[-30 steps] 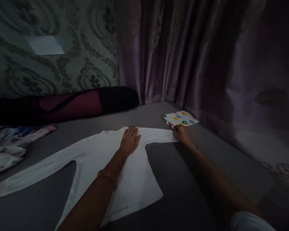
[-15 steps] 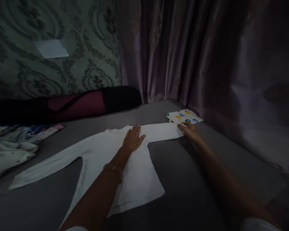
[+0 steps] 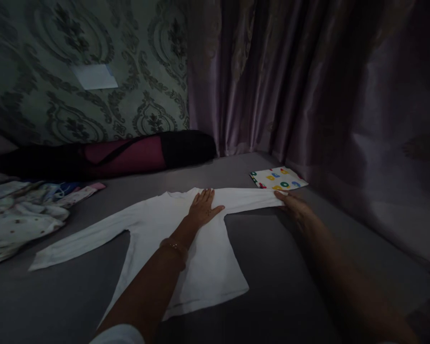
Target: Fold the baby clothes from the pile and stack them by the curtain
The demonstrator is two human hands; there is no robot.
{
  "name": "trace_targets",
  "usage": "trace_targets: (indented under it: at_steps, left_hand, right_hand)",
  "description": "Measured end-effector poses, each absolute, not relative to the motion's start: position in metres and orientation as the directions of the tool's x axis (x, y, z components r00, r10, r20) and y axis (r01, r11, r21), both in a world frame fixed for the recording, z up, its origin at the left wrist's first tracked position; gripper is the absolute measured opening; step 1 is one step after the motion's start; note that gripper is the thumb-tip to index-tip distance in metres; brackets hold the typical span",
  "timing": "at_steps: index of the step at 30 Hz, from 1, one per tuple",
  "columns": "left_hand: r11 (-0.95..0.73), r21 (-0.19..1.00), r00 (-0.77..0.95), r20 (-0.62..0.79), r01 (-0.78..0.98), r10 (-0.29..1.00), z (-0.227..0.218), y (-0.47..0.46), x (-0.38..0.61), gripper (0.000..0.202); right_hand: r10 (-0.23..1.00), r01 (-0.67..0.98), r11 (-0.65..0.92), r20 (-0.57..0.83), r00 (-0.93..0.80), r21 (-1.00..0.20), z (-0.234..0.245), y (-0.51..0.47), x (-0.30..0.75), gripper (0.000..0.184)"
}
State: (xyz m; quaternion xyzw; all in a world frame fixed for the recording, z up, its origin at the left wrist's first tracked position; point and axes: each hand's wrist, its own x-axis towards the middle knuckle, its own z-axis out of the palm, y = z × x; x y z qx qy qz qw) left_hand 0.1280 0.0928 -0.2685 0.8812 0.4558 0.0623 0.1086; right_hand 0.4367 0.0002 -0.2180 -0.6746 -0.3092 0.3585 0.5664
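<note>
A white long-sleeved shirt [image 3: 208, 267] lies spread on a grey sheet [image 3: 279, 267], its neckline toward the far side. My left hand [image 3: 202, 210] rests flat on the shirt near the right shoulder, fingers stretched out. At the end of the right sleeve, my right hand [image 3: 294, 203] grips the cuff between thumb and fingers; the fingers under the cloth are partly hidden. The left sleeve [image 3: 82, 243] stretches out toward the left. Just beyond the right cuff is a folded white cloth [image 3: 277, 178] with a colourful print.
Crumpled clothes [image 3: 28, 210] are heaped at the left. A long black and maroon bag [image 3: 129, 155] lies along the patterned wall [image 3: 136, 57]. Purple curtains [image 3: 243, 86] hang at the back and right. A white rectangular sheet [image 3: 96, 77] is on the wall.
The view has shifted slightly, so everything sits a little farther right. My right hand stays at the cuff, and the sleeve looks pulled a bit straighter. My left hand remains flat on the shirt.
</note>
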Motion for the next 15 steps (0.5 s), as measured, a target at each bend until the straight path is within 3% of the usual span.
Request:
trace_targets:
  at_steps: [3, 7, 12, 15]
  left_hand:
    - [-0.571, 0.262, 0.599, -0.038, 0.778, 0.8, -0.26, 0.093, 0.128, 0.096]
    - [-0.564, 0.249, 0.6, -0.099, 0.788, 0.794, -0.248, 0.098, 0.13, 0.097]
    - [-0.56, 0.199, 0.589, -0.15, 0.805, 0.794, -0.238, 0.108, 0.136, 0.093]
    - [-0.563, 0.189, 0.589, -0.132, 0.805, 0.797, -0.235, 0.115, 0.14, 0.081]
  right_hand:
    - [0.825, -0.101, -0.181, -0.207, 0.526, -0.978, -0.189, 0.005, 0.424, 0.008]
    - [0.892, -0.133, -0.078, -0.129, 0.434, -0.988, -0.147, 0.015, 0.385, 0.004]
    - [0.937, -0.202, 0.026, -0.047, 0.347, -0.979, -0.117, 0.029, 0.308, 0.014]
    - [0.963, -0.264, 0.003, -0.068, 0.261, -0.964, -0.119, 0.038, 0.259, 0.021]
